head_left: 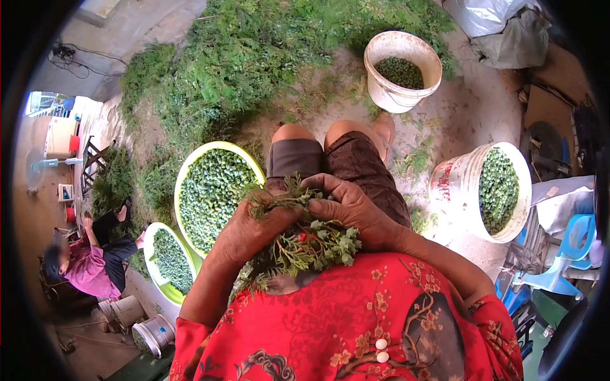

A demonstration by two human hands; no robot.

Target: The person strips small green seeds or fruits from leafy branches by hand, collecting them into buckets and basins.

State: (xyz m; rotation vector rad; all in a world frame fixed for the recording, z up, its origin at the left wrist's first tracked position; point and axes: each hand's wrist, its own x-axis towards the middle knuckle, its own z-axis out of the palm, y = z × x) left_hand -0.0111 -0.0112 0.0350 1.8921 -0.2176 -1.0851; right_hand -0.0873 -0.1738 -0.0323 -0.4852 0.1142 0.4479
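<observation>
Both my hands hold a bunch of green leafy sprigs [305,244] over my lap. My left hand [248,232] grips the bunch from the left, fingers wrapped around the stems. My right hand [352,209] closes over the top of the same bunch, fingers pinching at a sprig. Small green seed cones show among the foliage. Just left of my knees stands a yellow-green basin [184,174] full of picked green cones.
A second green basin [152,267] of cones sits lower left. Two white buckets [406,47] [454,190] with cones stand ahead and to the right. A large heap of green branches [241,57] covers the ground. Another person [89,260] sits at left. Blue plastic chair [572,244] at right.
</observation>
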